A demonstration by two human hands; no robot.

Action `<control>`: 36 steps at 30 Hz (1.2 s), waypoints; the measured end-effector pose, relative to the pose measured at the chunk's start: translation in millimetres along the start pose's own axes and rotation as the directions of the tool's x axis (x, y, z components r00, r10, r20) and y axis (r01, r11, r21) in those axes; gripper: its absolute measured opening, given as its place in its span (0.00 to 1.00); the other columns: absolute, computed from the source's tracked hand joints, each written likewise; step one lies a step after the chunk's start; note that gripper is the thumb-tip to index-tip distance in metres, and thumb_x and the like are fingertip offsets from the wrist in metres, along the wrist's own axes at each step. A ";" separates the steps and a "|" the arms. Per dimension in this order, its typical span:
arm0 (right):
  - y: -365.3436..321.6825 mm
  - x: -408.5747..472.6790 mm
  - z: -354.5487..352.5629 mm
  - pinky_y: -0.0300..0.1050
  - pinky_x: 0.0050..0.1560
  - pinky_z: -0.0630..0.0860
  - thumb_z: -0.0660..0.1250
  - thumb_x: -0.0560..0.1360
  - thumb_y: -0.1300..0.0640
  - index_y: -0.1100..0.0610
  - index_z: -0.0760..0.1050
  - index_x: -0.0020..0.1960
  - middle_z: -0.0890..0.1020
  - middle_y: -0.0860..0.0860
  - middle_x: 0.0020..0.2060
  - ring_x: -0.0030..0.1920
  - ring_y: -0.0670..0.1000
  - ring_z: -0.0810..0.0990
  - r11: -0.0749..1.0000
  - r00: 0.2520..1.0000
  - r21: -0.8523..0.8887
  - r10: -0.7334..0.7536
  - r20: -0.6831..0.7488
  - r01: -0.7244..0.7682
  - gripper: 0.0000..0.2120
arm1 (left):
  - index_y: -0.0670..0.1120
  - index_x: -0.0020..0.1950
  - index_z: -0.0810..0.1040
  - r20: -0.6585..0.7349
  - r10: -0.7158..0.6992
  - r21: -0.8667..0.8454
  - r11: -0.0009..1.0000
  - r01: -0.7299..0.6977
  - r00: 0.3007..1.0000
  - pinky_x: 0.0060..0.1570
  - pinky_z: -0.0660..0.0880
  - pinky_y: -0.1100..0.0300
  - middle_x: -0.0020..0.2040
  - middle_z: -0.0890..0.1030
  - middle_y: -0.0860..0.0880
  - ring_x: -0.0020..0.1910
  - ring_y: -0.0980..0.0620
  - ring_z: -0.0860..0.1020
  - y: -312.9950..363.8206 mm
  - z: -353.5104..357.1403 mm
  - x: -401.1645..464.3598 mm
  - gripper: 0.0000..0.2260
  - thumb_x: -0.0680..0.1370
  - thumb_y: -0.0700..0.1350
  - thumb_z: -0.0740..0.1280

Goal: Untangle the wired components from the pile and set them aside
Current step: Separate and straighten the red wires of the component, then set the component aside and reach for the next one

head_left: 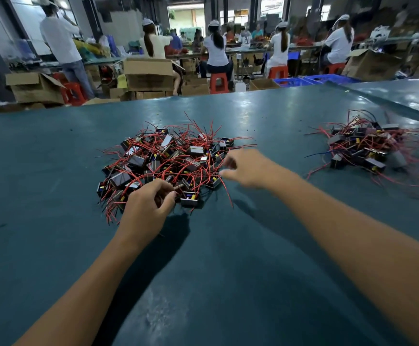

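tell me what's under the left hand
The left hand lies over the near edge of the big pile, fingers curled among red wires. Whatever sits beneath its palm is hidden.

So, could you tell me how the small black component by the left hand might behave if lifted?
The black component probably lifts easily, being small. Its thin red wires look floppy and would likely snag the main pile, dragging neighbours along.

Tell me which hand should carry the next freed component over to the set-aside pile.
Right, probably. The right hand sits at the main pile's right edge, on the side nearer the smaller pile. The left hand works the near left edge, apparently pinching something small, farther away.
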State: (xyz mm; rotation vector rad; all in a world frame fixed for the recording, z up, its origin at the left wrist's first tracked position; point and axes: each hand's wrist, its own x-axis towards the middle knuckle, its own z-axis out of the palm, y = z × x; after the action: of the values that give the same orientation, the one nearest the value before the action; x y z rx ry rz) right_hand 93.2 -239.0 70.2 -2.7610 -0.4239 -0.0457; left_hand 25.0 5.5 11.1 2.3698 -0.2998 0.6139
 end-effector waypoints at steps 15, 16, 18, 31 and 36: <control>-38.3 -7.3 88.6 0.50 0.63 0.69 0.63 0.78 0.39 0.54 0.71 0.67 0.74 0.52 0.60 0.61 0.54 0.71 0.955 0.944 -0.192 -0.262 -0.199 0.225 0.25 | 0.47 0.47 0.80 -0.051 0.022 0.021 1.000 -0.021 0.998 0.38 0.70 0.72 0.39 0.78 0.58 0.40 0.62 0.76 -5.5 -1.1 2.8 0.02 0.79 0.42 0.69; -37.0 -6.4 90.4 0.50 0.63 0.69 0.62 0.78 0.39 0.54 0.72 0.66 0.74 0.52 0.60 0.61 0.54 0.71 0.954 0.938 -0.205 -0.264 -0.223 0.220 0.24 | 0.46 0.47 0.80 -0.055 0.026 0.015 1.000 -0.025 0.998 0.37 0.69 0.73 0.39 0.78 0.58 0.39 0.62 0.76 -5.3 -0.5 3.2 0.02 0.79 0.41 0.69; -33.9 -4.4 91.0 0.50 0.62 0.69 0.63 0.78 0.40 0.54 0.73 0.63 0.74 0.52 0.59 0.60 0.55 0.71 0.954 0.933 -0.223 -0.254 -0.255 0.199 0.22 | 0.45 0.47 0.81 -0.054 0.034 0.002 0.999 -0.034 0.998 0.37 0.69 0.72 0.38 0.79 0.57 0.40 0.61 0.76 -4.8 0.8 4.0 0.02 0.79 0.40 0.69; -37.8 -13.6 82.2 0.49 0.60 0.59 0.72 0.72 0.42 0.52 0.80 0.48 0.76 0.49 0.61 0.66 0.52 0.69 0.966 0.793 0.067 -0.163 -0.587 0.248 0.14 | 0.45 0.49 0.80 -0.013 0.122 0.070 0.990 -0.120 0.992 0.41 0.68 0.75 0.42 0.80 0.53 0.37 0.60 0.74 -5.7 1.8 4.1 0.01 0.78 0.41 0.70; -47.9 -21.1 64.3 0.53 0.67 0.62 0.72 0.73 0.45 0.56 0.77 0.50 0.79 0.50 0.60 0.65 0.51 0.73 0.894 0.745 0.226 -0.159 -0.648 0.387 0.15 | 0.46 0.50 0.80 -0.012 0.097 -0.027 0.995 -0.097 0.995 0.35 0.75 0.62 0.37 0.80 0.55 0.31 0.58 0.77 -1.3 1.8 1.5 0.03 0.81 0.44 0.67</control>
State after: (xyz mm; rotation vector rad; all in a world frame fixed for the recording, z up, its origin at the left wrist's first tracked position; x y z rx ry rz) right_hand 57.6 -180.2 24.0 -2.1364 -0.5853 -0.8443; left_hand 27.4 5.2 10.0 2.3356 -0.4177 0.6636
